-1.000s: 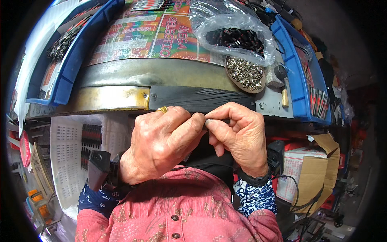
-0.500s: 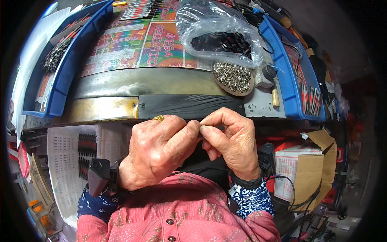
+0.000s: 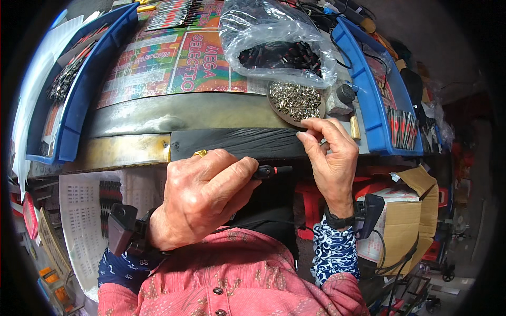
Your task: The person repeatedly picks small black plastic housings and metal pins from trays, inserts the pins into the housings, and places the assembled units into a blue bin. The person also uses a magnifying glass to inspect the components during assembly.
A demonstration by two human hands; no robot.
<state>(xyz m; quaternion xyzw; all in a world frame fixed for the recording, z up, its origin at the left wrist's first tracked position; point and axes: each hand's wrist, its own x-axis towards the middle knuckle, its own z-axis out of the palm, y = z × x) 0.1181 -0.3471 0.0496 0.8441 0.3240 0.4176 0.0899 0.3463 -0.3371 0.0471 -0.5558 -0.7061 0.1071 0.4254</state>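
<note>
A short black pen-like barrel with a red band (image 3: 273, 170) sticks out to the right from the fingers of my left hand (image 3: 203, 195), which are closed around it; the rest is hidden in the grip. My right hand (image 3: 333, 158) is raised at the near rim of a round dish (image 3: 273, 108) heaped with small silvery metal pieces (image 3: 298, 100). Its thumb and forefinger are slightly apart, and I see nothing between them. Just beyond the hands runs the bench's black-covered front edge (image 3: 237, 143).
A clear plastic bag (image 3: 237, 31) of black parts lies behind the dish. Blue trays (image 3: 71, 126) (image 3: 377, 124) with pen-like pieces flank the bench. Below stand a white basket (image 3: 79, 221) at left and an opened cardboard box (image 3: 403, 226) at right.
My hands have come apart. The right one has moved right and away from me to the dish, while the left stays near its place, its black barrel now showing.
</note>
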